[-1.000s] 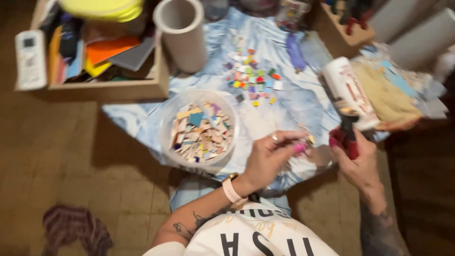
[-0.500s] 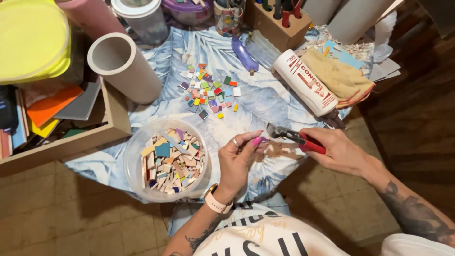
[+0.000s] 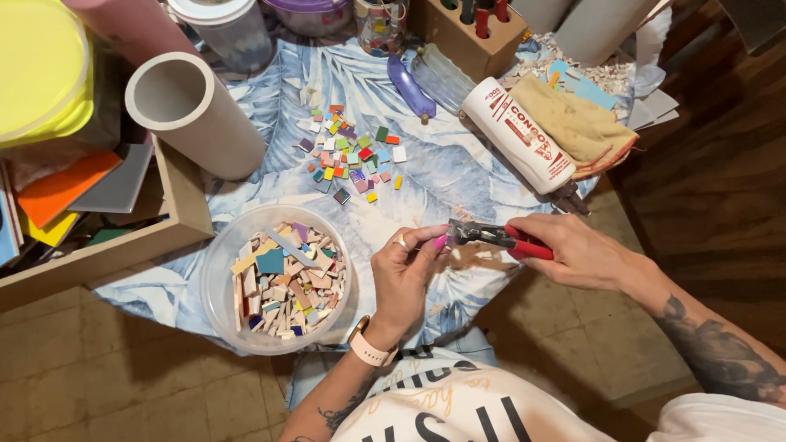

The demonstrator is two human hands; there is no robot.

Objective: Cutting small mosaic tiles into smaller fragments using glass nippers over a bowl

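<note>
Red-handled nippers point(image 3: 501, 238): centre-right of the frame, squeezed in the right hand point(image 3: 573, 254), metal head pointing left.
Left hand point(image 3: 405, 278): fingertips pinched on a tiny tile piece, too small to make out, right at the nipper head.
Clear bowl point(image 3: 214, 270): lower left, full of tile scraps.
Loose tiles point(image 3: 352, 155): upper centre on the blue leaf-print cloth point(image 3: 458, 164).
</note>
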